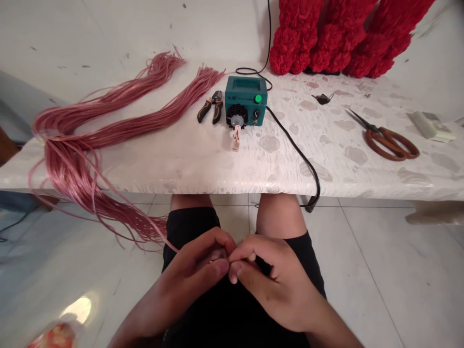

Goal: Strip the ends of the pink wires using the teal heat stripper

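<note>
2 bare hands meet at the fingertips above the lap, clear of the table edge. The left hand (pixel 208 263) is curled around the end portion of a single thin, glossy pink cord (pixel 173 246), which enters it from the left. The right hand (pixel 271 280) is pinched, thumb against forefinger, directly at the left fingertips; whether it grips the same cord cannot be told, since the fingers cover the contact point. Holding the work low and central probably allows fine finger control and a direct line of sight.

A long, shiny pink cord bundle (pixel 63 162) lies on the left of the white, grey-patterned table (pixel 174 164). 2 lengths extend rearward; 1 hangs over the front edge toward the left hand, presumably so that strands can be drawn without reaching.

A teal, box-shaped machine (pixel 244 99) stands centrally, its green button and pale pink clip (pixel 236 139) facing the seated person, likely for access by either hand. Black-and-orange pliers (pixel 217 111) lie beside it. Brown-handled metal scissors (pixel 380 133) rest farther right, apart from the cords. Red ruffled flower-like pieces (pixel 308 48) stand at the rear right, outside the working area.
</note>
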`<state>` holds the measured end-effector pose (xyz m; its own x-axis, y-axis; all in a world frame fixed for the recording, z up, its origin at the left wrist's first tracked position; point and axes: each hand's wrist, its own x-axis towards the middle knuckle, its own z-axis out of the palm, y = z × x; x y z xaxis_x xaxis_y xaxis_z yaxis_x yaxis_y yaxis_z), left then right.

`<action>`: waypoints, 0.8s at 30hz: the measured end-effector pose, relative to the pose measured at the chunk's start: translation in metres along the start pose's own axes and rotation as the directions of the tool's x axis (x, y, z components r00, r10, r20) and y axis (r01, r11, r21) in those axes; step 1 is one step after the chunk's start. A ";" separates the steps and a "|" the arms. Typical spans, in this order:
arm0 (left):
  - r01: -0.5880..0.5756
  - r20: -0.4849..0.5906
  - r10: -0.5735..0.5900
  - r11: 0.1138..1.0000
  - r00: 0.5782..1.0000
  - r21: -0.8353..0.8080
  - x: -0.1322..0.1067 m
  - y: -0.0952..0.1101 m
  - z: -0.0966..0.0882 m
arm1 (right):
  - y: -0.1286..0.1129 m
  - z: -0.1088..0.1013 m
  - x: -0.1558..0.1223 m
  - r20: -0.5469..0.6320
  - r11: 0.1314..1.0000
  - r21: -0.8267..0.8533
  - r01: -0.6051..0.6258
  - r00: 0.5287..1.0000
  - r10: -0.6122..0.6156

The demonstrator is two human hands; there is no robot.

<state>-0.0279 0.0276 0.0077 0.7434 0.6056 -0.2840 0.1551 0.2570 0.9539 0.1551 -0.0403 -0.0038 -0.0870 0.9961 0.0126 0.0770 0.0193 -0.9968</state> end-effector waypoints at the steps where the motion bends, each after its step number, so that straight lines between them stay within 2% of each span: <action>1: 0.022 0.027 -0.022 1.000 0.999 -0.006 0.001 0.001 -0.001 | 0.000 0.000 0.000 0.008 1.000 -0.009 0.005 1.000 -0.005; 5: 0.060 0.106 -0.055 0.997 0.993 -0.044 0.005 0.001 -0.004 | 0.000 -0.003 0.000 0.056 0.997 -0.052 0.055 0.997 -0.052; 10: 0.102 0.109 -0.091 0.989 0.990 -0.105 0.006 -0.008 -0.007 | -0.002 -0.009 -0.002 0.089 0.966 -0.187 0.177 0.983 -0.162; 14: 0.141 0.115 -0.127 0.982 0.985 -0.125 0.005 -0.008 -0.007 | -0.006 -0.012 -0.005 0.147 0.900 -0.343 0.270 0.961 -0.233; 17: 0.154 0.116 -0.141 0.983 0.983 -0.104 0.006 -0.004 -0.006 | -0.008 -0.015 -0.005 0.180 0.868 -0.402 0.292 0.955 -0.237; 24: 0.124 0.096 -0.120 0.992 0.988 -0.033 0.005 -0.002 -0.008 | -0.010 -0.021 0.000 0.203 0.882 -0.403 0.243 0.964 -0.172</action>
<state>-0.0300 0.0361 0.0039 0.7786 0.4950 -0.3857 0.2240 0.3549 0.9077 0.1753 -0.0389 0.0083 -0.2986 0.9395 0.1681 0.4476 0.2934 -0.8448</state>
